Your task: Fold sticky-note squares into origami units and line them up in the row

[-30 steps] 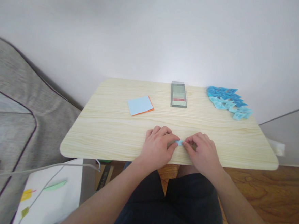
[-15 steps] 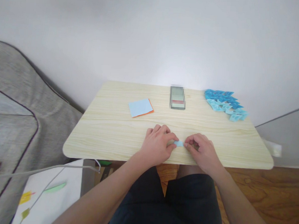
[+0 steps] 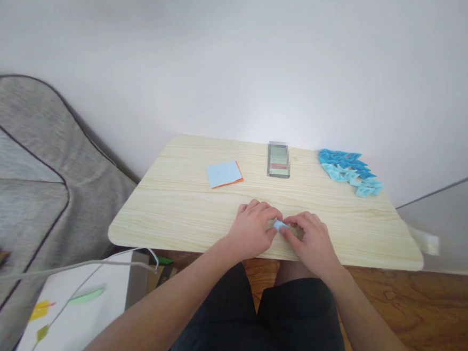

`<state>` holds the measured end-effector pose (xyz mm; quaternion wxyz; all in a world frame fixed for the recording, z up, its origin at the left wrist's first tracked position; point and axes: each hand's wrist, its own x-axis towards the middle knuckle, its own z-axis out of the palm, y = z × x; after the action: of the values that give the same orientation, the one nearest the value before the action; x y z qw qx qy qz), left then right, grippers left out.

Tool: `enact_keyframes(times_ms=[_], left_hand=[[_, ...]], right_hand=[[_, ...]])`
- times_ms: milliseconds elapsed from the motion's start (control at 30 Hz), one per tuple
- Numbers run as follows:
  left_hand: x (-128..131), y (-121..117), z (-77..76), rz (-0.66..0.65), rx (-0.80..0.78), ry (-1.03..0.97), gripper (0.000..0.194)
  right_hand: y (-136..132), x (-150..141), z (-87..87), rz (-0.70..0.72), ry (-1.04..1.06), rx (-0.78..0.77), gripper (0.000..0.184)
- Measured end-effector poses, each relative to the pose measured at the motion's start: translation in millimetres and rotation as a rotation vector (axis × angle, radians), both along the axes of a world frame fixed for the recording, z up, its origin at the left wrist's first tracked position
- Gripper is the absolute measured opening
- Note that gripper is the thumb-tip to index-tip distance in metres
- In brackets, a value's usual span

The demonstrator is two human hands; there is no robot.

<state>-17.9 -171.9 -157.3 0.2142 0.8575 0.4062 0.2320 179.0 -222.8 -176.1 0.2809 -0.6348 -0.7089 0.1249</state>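
A small folded piece of light blue paper [image 3: 279,225] is between my two hands, near the table's front edge. My left hand [image 3: 254,228] pinches its left end between thumb and fingers. From the other side, the thumb and index finger of my right hand [image 3: 311,237] close on the right part. The fingertips hide some of the paper, so its exact folds cannot be made out. Beyond my left hand lies a stack of light blue paper [image 3: 224,174] with an orange sheet showing underneath.
A phone with a blurred screen [image 3: 279,160] lies at the back of the wooden table [image 3: 168,203]. Folded blue paper pieces [image 3: 349,167] cluster at the back right. To the left are a grey sofa [image 3: 92,187] and a white surface with a cable [image 3: 92,259].
My right thumb and index finger have moved left over the paper piece, closer to my left hand. The paper now shows tilted and less of it is visible. The view has shifted slightly.
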Motion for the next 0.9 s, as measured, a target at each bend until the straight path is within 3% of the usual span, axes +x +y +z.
enact_keyframes(times_ms=[200,433,600,733,900], left_hand=[[0.3,15.9,5.4,-0.005,-0.075,-0.166,0.014],[9.3,90.3,24.7,-0.075,-0.333,-0.474,0.007],[21.6,133.6,18.3,-0.067,-0.666,-0.87,0.018],[23.6,139.1,6.2,-0.018,-0.727,-0.969,0.02],[22.5,133.0,0.3,-0.016,-0.896,-1.137,0.022]], right_hand=[[25.1,1.4,14.6,0.092,0.241,-0.086,0.007],[97.5,9.3,35.1,0.158,0.739,-0.227,0.019],[141.0,13.2,40.6,0.212,0.903,-0.175,0.028],[151.9,11.7,36.2,0.308,0.909,-0.188,0.031],[150.2,7.3,24.5,0.331,0.974,-0.144,0.033]])
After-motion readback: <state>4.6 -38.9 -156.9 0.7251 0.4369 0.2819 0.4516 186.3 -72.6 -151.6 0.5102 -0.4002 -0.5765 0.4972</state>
